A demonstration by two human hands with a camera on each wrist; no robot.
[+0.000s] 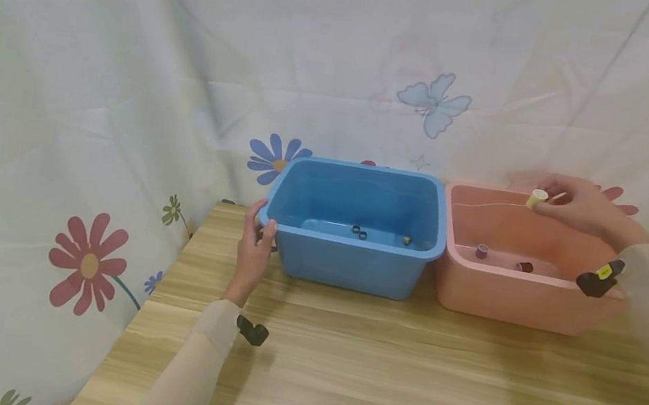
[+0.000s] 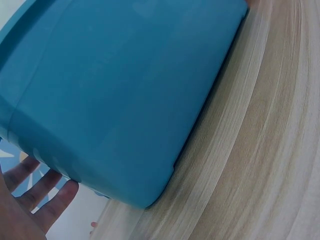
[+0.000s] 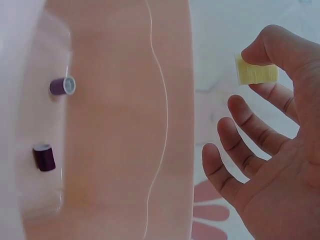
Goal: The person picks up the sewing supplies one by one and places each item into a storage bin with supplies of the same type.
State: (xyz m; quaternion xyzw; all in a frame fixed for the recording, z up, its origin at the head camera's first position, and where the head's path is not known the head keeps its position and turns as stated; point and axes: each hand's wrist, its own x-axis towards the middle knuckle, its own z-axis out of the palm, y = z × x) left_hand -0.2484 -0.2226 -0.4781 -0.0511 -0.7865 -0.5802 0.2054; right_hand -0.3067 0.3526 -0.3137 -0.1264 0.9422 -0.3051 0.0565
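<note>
Between thumb and index finger, my right hand (image 1: 579, 204) pinches a spool of pale yellow thread (image 3: 257, 72) above the pink bin (image 1: 511, 299). Its other fingers spread away from the spool. Down in the pink bin lie a light purple thread spool (image 3: 62, 86) and a dark purple one (image 3: 44, 158). My left hand (image 1: 254, 255) holds the front left corner of the blue bin (image 1: 353, 266), fingers against its outer side in the left wrist view. On the blue bin's floor are two small dark rings (image 1: 360, 232) and a small brownish round item (image 1: 407, 241), too small to identify.
Both bins stand side by side at the back of the wooden table (image 1: 339, 359), their rims about touching. Behind them hangs a pale curtain (image 1: 335, 43) with flowers and butterflies. The table's left edge runs beside my left arm.
</note>
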